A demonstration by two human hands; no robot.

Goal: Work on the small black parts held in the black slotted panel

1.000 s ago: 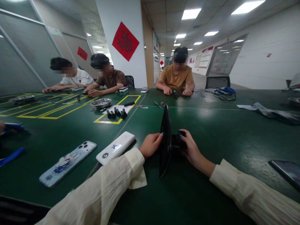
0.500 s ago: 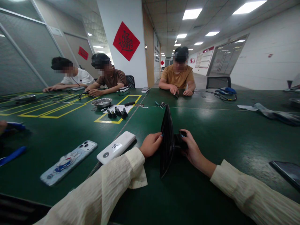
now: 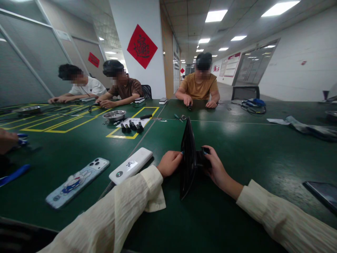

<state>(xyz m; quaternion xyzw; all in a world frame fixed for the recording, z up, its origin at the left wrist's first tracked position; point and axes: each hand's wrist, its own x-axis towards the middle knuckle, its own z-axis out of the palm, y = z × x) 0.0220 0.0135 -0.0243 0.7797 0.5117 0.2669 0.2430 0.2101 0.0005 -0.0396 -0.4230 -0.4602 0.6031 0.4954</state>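
A thin black panel (image 3: pixel 188 161), seen nearly edge-on, stands upright above the green table in front of me. My left hand (image 3: pixel 170 162) is closed at its left face, the thumb against the panel and the other fingers partly hidden. On the panel's right side sticks out a black bracket-like part (image 3: pixel 201 159). My right hand (image 3: pixel 214 163) is wrapped round that part, with its far fingers hidden. Beside my left wrist lies a white power bank (image 3: pixel 134 163) with a label. A phone in a light blue cartoon case (image 3: pixel 77 182) lies farther left.
A metal bowl (image 3: pixel 114 115) and several black cylindrical parts (image 3: pixel 131 126) stand near yellow tape. A dark phone (image 3: pixel 322 193) lies at right. One person (image 3: pixel 198 86) sits opposite, two more at back left. Another person's hand (image 3: pixel 9 140) shows at the left edge.
My hands and the black panel hold still. Opposite, the person's hand with a small dark tool has shifted left. At the left edge, another hand has come further into view.
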